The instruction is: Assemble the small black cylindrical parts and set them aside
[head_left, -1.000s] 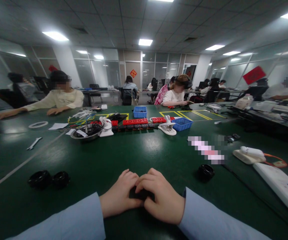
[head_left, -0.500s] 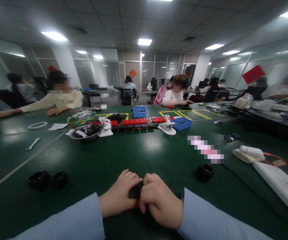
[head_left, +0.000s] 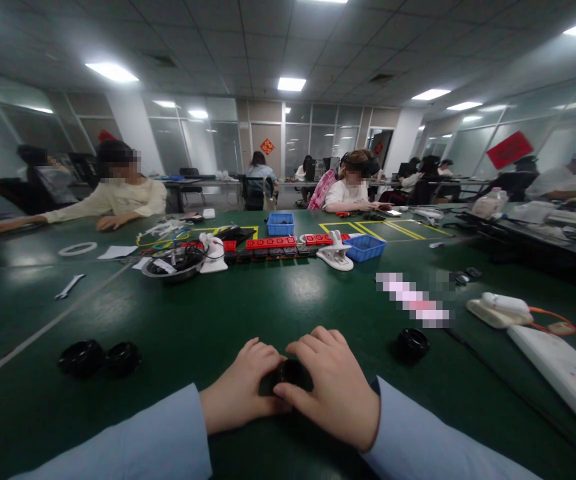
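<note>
Between my hands, low over the near part of the table, is a small round black part (head_left: 292, 372), mostly covered by fingers. My left hand (head_left: 243, 390) holds its left side between thumb and fingers. Around its right side curves my right hand (head_left: 337, 387), thumb at the front and fingers at the back. Two glossy black ring-shaped parts lie on the left, one larger (head_left: 81, 359) and one smaller (head_left: 123, 359). Another black ring-shaped part (head_left: 413, 345) rests on the right.
On the green table (head_left: 248, 307), red and black power strips (head_left: 271, 243) run between two white clip stands (head_left: 335, 252). Nearby are a metal bowl of cables (head_left: 173, 267) and blue bins (head_left: 365, 247). A wrench (head_left: 70, 286) lies left, a white device (head_left: 563, 373) right. Co-workers sit opposite.
My right hand has uncurled from a tight, fist-like grip and spread its fingers around the black part's right side. The left hand keeps its hold, and the view has shifted slightly.
</note>
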The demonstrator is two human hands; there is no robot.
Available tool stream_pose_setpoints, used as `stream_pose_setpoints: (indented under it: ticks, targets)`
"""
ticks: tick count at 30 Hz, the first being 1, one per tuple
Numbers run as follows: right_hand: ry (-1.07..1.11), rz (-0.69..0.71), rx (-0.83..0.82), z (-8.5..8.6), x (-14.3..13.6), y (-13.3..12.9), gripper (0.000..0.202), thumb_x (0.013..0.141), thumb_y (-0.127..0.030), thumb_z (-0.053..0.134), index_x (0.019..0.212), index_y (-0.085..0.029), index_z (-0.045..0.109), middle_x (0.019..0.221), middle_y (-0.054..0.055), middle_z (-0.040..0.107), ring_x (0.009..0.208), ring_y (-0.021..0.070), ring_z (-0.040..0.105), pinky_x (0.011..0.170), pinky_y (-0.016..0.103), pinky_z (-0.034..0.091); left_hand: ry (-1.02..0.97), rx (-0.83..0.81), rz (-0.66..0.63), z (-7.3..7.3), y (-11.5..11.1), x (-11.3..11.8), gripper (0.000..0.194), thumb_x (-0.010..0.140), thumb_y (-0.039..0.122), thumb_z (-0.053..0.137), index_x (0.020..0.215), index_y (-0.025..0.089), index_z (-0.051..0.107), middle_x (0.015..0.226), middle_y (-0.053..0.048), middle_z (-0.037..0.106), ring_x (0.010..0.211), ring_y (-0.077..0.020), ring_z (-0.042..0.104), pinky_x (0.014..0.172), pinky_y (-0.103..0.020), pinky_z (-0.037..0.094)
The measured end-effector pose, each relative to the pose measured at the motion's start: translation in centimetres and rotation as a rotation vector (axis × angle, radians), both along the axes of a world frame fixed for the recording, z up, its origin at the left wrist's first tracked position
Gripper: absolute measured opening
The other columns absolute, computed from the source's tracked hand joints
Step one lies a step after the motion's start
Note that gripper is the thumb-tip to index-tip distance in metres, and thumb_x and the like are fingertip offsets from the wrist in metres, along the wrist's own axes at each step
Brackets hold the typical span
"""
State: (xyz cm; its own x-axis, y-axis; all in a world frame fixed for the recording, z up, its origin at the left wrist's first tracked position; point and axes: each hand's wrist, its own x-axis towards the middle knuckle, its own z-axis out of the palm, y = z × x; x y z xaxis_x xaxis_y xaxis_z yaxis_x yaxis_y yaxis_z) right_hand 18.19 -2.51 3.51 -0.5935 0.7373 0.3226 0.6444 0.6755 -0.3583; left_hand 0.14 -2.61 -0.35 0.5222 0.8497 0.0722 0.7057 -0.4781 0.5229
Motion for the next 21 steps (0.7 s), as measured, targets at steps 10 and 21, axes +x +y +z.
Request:
stream_pose_setpoints:
  ticks: [10, 21]
  targets:
    - [-0.055, 0.047, -0.085, -0.16, -0.13, 0.37, 0.018, 0.074, -0.032, 0.064, 0.085, -0.017, 0.060, 0.081, 0.004, 0.059, 0.082, 0.0198, 0.046, 0.074, 0.033, 0.035, 0.013, 0.023, 0.005, -0.02, -0.06, 0.18, 0.026, 0.069, 0.034, 0.068, 0.087, 0.020, 0.055, 0.086, 0.001, 0.056, 0.090, -0.0209, 0.053, 0.102, -0.048, 0.020]
    - [0.011, 0.181, -0.119, -0.07, -0.08, 0.50, 0.022, 0.066, -0.016, 0.056, 0.088, -0.017, 0.058, 0.083, 0.003, 0.059, 0.080, 0.0185, 0.046, 0.072, 0.030, 0.034, 0.019, -0.009, 0.007, 0.33, -0.06, 0.14, 0.029, 0.068, 0.030, 0.067, 0.093, 0.021, 0.054, 0.093, -0.001, 0.057, 0.094, -0.0215, 0.051, 0.104, -0.048, 0.017]
